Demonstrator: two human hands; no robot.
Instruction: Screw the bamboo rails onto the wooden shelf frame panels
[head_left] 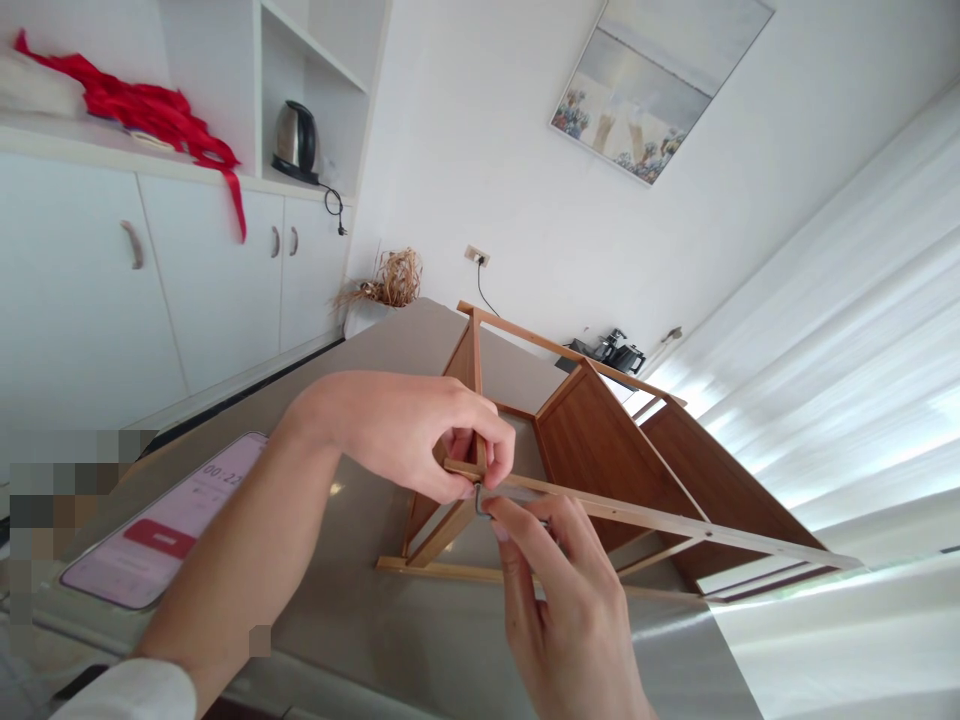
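A wooden shelf unit (611, 432) lies on its side on the grey table (420, 640), its brown panels standing between light wood rails. My left hand (409, 425) is closed around the end of the frame, thumb below and fingers bent over the corner. Just beneath that thumb, a thin L-shaped hex key (478, 500) meets the corner of the rail. My right hand (574, 590) pinches the key between thumb and forefinger. The screw or hole at its tip is too small to make out.
A phone (169, 530) showing a timer lies left of my forearm. Behind are white cabinets (210, 225) with a kettle (296, 140) and red cloth (161, 110). Dried plants (394, 278) stand beyond the table, black appliances (619, 350) farther right, near a white curtain (847, 330).
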